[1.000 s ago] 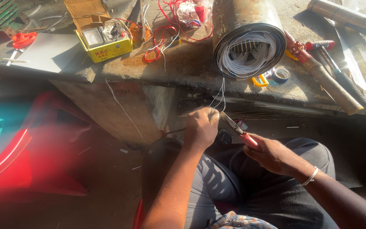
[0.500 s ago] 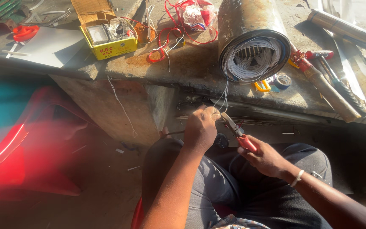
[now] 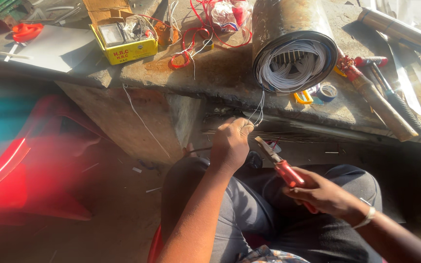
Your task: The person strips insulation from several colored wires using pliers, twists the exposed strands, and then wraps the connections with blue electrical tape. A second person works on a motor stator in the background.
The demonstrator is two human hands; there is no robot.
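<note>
The left hand (image 3: 231, 143) is curled into a loose fist just below the edge of the workbench (image 3: 220, 78), its thumb and fingers pinched on thin white wires (image 3: 259, 109) that drop straight down from the open end of a rusty metal cylinder (image 3: 291, 44) lying on its side on the bench above; the wires reach the hand at its upper right, beside the knuckles. Inside the cylinder's mouth a thick coil of white winding shows. The right hand (image 3: 325, 195) sits lower and to the right, over the person's grey-trousered lap, wrapped firmly around the red handles of a pair of pliers (image 3: 281, 168). The pliers slant up and left, so their dark metal nose ends just beside the left hand, close under the hanging wires; whether the nose touches the wires cannot be told. On the bench to the left stands an open yellow box (image 3: 123, 46), with tangled red wires (image 3: 191, 36) next to it, and to the right of the cylinder lie a roll of blue tape (image 3: 326, 91) and several long metal tools (image 3: 391, 102). A red plastic chair (image 3: 20, 170) stands at the far left
</note>
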